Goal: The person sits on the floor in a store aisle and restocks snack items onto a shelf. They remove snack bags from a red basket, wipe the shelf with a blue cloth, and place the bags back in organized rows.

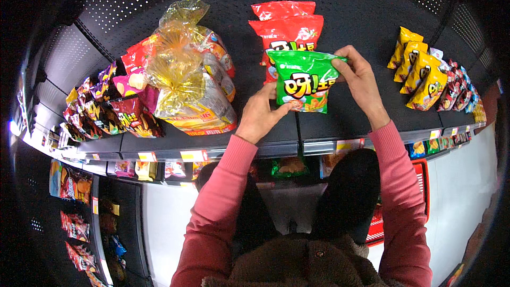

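A green snack bag (305, 81) is held upright between my two hands over the dark shelf (360, 121). My left hand (263, 113) grips its lower left corner, the thumb lying across the front. At the upper right corner, my right hand (356, 73) pinches the sealed edge between thumb and fingers. Directly behind stand red snack bags (287, 28), one in front of another, their lower parts mostly hidden by the green bag. Whether the green bag rests on the shelf I cannot tell.
Large clear bags with gold tops (187, 87) stand left of my hands, beside dark snack bags (131, 115). Yellow bags (426, 87) line up at the right. Price tags (194, 155) run along the shelf's front edge. A red shopping basket (374, 227) sits on the floor by my right arm.
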`<state>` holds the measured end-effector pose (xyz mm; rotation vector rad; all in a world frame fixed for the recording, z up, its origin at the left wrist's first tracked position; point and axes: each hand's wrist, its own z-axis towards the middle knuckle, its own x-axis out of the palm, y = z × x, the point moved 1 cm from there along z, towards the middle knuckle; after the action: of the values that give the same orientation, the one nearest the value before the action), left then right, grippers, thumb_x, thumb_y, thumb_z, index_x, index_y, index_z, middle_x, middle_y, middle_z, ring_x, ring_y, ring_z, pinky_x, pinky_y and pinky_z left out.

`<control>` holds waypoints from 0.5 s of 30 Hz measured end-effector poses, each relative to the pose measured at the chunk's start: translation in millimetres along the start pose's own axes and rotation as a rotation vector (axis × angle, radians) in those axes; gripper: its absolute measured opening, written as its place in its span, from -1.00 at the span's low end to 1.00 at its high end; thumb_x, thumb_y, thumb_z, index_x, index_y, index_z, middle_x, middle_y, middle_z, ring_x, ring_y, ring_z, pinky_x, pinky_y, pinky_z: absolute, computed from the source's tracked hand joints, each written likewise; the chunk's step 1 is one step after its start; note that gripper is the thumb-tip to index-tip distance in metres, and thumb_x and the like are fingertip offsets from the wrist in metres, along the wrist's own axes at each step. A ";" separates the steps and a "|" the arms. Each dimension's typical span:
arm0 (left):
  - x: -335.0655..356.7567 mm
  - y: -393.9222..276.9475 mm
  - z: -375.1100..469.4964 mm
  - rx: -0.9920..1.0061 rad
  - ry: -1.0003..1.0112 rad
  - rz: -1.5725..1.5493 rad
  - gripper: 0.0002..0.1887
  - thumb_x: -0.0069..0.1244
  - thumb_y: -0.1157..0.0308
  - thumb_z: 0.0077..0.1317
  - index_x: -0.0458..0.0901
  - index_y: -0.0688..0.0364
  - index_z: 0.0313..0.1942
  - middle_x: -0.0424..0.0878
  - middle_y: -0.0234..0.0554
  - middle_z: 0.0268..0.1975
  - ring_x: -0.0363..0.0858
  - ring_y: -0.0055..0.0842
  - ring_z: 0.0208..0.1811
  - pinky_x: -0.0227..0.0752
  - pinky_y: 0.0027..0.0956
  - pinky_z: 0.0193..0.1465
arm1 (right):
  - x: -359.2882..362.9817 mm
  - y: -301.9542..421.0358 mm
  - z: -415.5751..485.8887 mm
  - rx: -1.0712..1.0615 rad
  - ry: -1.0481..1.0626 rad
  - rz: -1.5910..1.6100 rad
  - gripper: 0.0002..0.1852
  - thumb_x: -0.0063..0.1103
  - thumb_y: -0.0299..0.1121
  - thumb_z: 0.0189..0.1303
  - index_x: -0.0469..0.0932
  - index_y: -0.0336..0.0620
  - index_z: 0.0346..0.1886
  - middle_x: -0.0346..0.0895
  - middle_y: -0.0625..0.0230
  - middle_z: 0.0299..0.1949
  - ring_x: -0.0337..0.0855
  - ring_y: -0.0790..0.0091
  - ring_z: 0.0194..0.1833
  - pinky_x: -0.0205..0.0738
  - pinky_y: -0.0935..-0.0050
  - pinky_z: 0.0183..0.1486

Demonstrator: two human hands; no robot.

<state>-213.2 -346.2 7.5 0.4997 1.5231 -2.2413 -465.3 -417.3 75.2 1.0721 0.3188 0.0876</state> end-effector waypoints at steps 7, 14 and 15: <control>-2.2 27.9 5.9 -0.044 -0.040 -0.038 -0.49 0.31 0.36 0.27 0.53 0.44 0.14 0.77 0.25 -0.03 0.78 -0.12 0.05 0.60 -0.19 0.09 | 23.8 -26.7 21.1 0.037 -0.054 0.099 -0.83 0.23 -0.33 0.49 0.51 -0.17 -0.02 0.64 0.42 -0.18 0.65 0.60 -0.16 0.62 0.57 -0.23; 1.2 28.4 2.0 -0.005 -0.083 0.009 -0.44 0.27 0.32 0.30 0.48 0.44 0.20 0.74 0.31 -0.06 0.76 0.02 -0.01 0.60 -0.12 0.03 | 25.4 -48.5 -23.7 0.130 0.026 -0.005 -0.16 0.51 -0.12 0.26 0.30 -0.46 0.42 0.55 -0.12 0.27 0.55 0.13 0.33 0.44 0.22 0.36; 2.0 28.9 1.6 -0.007 -0.083 0.020 -0.43 0.27 0.31 0.30 0.47 0.44 0.21 0.74 0.31 -0.07 0.76 0.02 -0.02 0.60 -0.11 0.01 | 27.2 -52.5 -32.6 0.170 0.070 -0.069 -0.15 0.52 -0.12 0.25 0.30 -0.46 0.42 0.52 -0.15 0.30 0.53 0.10 0.36 0.42 0.21 0.38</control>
<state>-200.6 -357.6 -16.0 0.4123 1.4777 -2.2118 -453.5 -408.7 9.2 1.2267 0.4323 0.0370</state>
